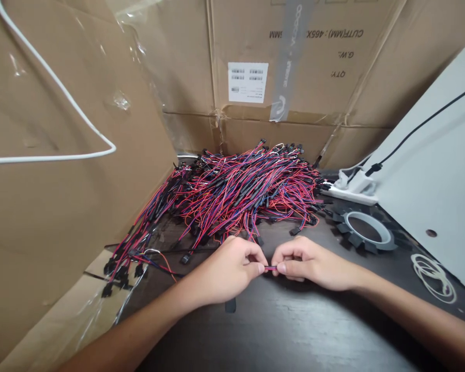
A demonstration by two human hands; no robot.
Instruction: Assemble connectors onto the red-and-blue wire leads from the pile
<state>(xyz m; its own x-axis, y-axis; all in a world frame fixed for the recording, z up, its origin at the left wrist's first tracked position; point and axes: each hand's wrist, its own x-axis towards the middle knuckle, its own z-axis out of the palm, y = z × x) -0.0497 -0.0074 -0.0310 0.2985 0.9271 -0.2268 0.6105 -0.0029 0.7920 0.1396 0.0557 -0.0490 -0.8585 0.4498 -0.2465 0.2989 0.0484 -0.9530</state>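
A short piece of red and dark wire cable [270,268] shows in the gap between my two hands. My left hand [234,271] pinches it from the left with thumb and forefinger. From the right, my right hand [315,263] grips the same wires between thumb and fingers. Both hands are closed, and most of the cable is hidden by them. Just beyond them lies a big heap of wire harnesses [251,186], red, blue and purple, with black connectors and black sleeves. A small black strip [230,306] sits on the dark table [279,330] below my left hand.
To the right is a grey ring [389,235] with black pieces stuck around it, beside a coiled pale cord [434,279]. Behind stands a white power strip [351,195] with plugs. Cardboard [186,67] walls the back and left; a white panel [437,155] borders the right.
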